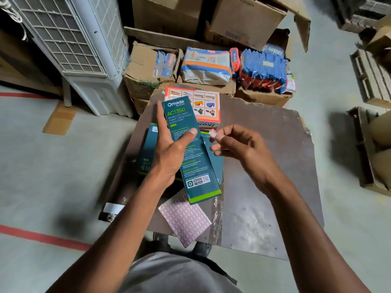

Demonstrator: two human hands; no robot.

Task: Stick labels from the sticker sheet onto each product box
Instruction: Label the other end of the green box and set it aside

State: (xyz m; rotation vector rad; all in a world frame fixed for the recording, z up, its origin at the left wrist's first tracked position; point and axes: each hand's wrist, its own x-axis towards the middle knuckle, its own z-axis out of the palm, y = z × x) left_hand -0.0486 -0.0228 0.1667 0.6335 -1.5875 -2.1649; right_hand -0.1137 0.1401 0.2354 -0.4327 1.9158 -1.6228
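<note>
A grey concrete floor (31, 166) with red tape lines surrounds a dark, worn table (264, 166), and a white air cooler (84, 49) stands beyond the left hand. Past both hands, torn cardboard cartons (143, 77) line the far edge of the table; the one nearest the cooler shows blue packets at its open side, a white, orange and blue pack (206, 66) lies on the next, and blue and red pouches (264, 68) fill the one beyond the right hand.

The left hand (171, 153) holds a teal Omada box (190, 149) lifted and tilted over the table, thumb pressed on its printed face and fingers behind it. The right hand (239, 142) pinches a small red-bordered label (213, 134) between thumb and forefinger, just beside the box's right edge. Under the left hand lies another teal box (148, 151), partly hidden. An orange and white box (209, 106) sits just beyond the lifted one. The sticker sheet (186, 218) lies flat on the table nearer the person than both hands, its top corner covered by the lifted box.
</note>
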